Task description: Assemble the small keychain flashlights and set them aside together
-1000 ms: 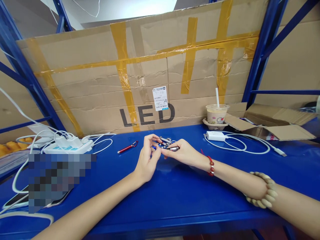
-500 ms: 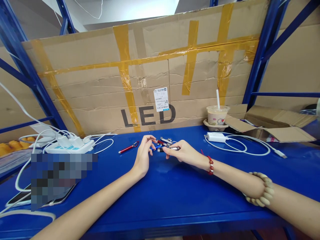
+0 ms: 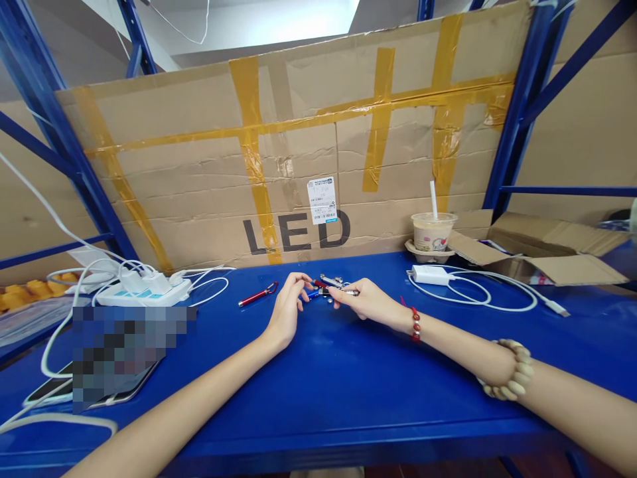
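Observation:
My right hand [image 3: 368, 300] is closed in a pinch on a small black-and-silver tube [image 3: 354, 292], which looks like a keychain flashlight. Opposite it, my left hand [image 3: 288, 307] has loosely bent fingers set apart, close to a blue tube [image 3: 313, 294]; whether the fingertips touch it I cannot tell. Between and behind the hands lies a small cluster of metallic pieces [image 3: 330, 280], partly hidden by the fingers. A red tube with a carabiner clip [image 3: 256, 295] lies on the blue tabletop, left of my left hand.
White cables and a power strip [image 3: 149, 293] are at the left, above a blurred patch and a phone [image 3: 132, 388]. A drink cup [image 3: 434, 232], a white charger [image 3: 430, 273] and an open carton [image 3: 562, 255] are on the right. A taped cardboard sheet [image 3: 199, 186] stands behind.
The tube in my right hand has tilted and shows less of its black end. Both hands stay in nearly the same place. The view has shifted slightly.

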Demonstrator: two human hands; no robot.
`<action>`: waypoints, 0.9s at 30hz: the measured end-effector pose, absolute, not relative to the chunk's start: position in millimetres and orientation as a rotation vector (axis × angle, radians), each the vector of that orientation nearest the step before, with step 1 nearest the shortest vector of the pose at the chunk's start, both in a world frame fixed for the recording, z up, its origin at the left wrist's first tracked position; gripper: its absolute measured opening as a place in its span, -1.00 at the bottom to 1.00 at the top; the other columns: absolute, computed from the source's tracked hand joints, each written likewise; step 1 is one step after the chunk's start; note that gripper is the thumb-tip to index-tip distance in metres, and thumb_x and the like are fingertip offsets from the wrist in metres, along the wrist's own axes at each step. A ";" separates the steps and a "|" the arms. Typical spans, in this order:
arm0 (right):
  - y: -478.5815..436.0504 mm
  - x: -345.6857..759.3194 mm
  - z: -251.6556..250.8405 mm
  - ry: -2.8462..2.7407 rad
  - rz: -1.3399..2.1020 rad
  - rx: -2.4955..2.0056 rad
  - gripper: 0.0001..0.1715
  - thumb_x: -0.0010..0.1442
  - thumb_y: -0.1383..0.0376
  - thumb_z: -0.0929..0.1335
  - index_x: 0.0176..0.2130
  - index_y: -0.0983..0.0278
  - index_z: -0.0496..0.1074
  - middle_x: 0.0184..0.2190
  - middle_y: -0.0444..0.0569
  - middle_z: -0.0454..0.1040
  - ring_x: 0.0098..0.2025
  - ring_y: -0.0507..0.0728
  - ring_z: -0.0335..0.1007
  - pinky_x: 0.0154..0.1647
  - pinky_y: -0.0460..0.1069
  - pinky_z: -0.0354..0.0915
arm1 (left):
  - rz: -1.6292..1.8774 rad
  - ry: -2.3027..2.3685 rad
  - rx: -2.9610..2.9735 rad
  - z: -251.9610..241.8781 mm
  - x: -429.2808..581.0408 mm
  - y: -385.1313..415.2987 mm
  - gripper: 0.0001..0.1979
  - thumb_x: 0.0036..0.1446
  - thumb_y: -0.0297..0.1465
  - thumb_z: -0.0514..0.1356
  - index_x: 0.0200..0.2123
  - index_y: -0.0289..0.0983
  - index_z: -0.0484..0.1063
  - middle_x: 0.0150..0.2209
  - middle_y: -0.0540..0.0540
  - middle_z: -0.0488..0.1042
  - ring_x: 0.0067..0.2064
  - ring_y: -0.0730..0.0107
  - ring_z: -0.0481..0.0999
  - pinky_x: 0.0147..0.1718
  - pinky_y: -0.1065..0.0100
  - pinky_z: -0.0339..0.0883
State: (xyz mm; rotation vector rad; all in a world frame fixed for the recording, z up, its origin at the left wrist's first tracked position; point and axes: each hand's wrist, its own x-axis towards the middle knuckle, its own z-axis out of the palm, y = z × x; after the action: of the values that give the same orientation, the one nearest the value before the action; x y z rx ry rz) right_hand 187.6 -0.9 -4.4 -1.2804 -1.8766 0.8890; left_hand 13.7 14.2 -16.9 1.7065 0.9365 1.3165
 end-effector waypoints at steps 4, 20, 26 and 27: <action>-1.7 187.7 -4.9 -1.873 0.954 -1.204 -0.30 0.05 -0.17 0.15 -0.44 0.40 0.42 -0.81 -0.23 0.00 -0.73 -0.08 -0.06 -0.67 -0.13 -0.04 | 1.255 0.943 1.803 -15.3 15.5 10.8 -0.75 0.15 -0.24 -0.06 -0.31 -0.27 0.28 -0.38 -0.01 0.31 -0.43 0.52 0.26 -0.51 0.50 0.10; -4.5 183.6 -5.7 -1.413 1.560 -0.971 -0.42 0.14 -0.14 0.07 -0.03 0.18 0.08 -0.66 -0.31 -0.13 -0.71 -0.13 -0.32 -0.70 -0.22 -0.26 | 1.087 1.026 2.122 -12.7 18.1 -0.6 -0.70 0.05 -0.31 0.12 -0.18 -0.33 0.47 -0.48 -0.08 0.46 -0.45 0.42 0.38 -0.44 0.44 0.19; -11.0 182.2 -6.7 -1.467 1.519 -0.954 -0.33 0.03 -0.08 0.28 0.03 0.17 0.07 -0.66 -0.32 -0.09 -0.68 -0.13 -0.24 -0.68 -0.21 -0.21 | 1.143 0.945 2.230 -14.2 16.1 -1.5 -0.73 0.07 -0.31 0.11 -0.20 -0.27 0.49 -0.49 -0.06 0.46 -0.45 0.40 0.39 -0.44 0.42 0.23; -11.3 182.5 -6.9 -1.515 1.489 -0.965 -0.30 0.00 -0.05 0.31 0.04 0.19 0.08 -0.67 -0.33 -0.08 -0.68 -0.13 -0.22 -0.68 -0.21 -0.19 | 1.150 0.943 2.209 -14.2 16.0 -1.3 -0.74 0.06 -0.32 0.11 -0.21 -0.27 0.49 -0.49 -0.07 0.47 -0.44 0.39 0.40 -0.44 0.42 0.24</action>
State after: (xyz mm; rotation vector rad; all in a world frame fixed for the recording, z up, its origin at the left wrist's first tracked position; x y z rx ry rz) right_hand 182.5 -11.3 -6.9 -0.9646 -1.5145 1.4886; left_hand 16.0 -1.3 -14.2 2.2093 0.9433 1.1495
